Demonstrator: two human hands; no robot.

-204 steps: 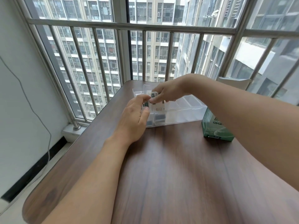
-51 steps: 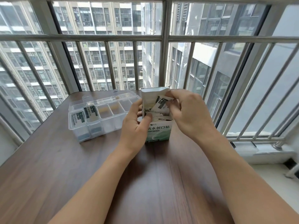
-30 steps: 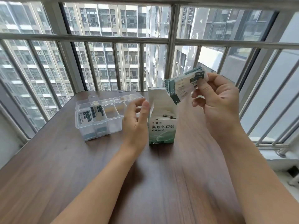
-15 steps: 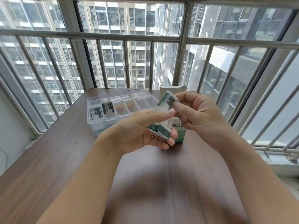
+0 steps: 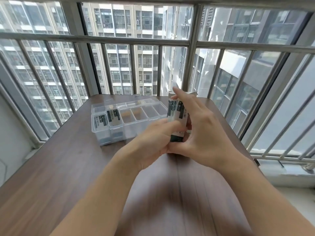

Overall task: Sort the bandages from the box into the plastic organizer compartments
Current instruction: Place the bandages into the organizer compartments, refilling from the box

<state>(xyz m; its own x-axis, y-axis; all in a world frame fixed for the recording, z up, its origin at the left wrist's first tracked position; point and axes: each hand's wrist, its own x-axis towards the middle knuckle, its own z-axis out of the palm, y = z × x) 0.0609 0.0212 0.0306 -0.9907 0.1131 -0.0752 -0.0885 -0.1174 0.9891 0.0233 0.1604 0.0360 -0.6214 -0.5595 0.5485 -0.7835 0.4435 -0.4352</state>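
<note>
A clear plastic organizer [image 5: 129, 120] sits toward the far left of the brown worktop [image 5: 68, 167], its lid open behind it. The front row shows six compartments: the two at the left end each hold packets of bandages [image 5: 106, 119], and the four to their right look empty. Above the middle of the worktop, both hands meet around a small stack of bandages [image 5: 176, 114] held upright. The left hand [image 5: 150, 142] pinches the stack's lower part between thumb and curled fingers; the right hand [image 5: 202, 133] cups it from the right, thumb beneath, forefinger stretched up along the top. The number of packets in the stack cannot be told. The box is hidden behind the hands.
</note>
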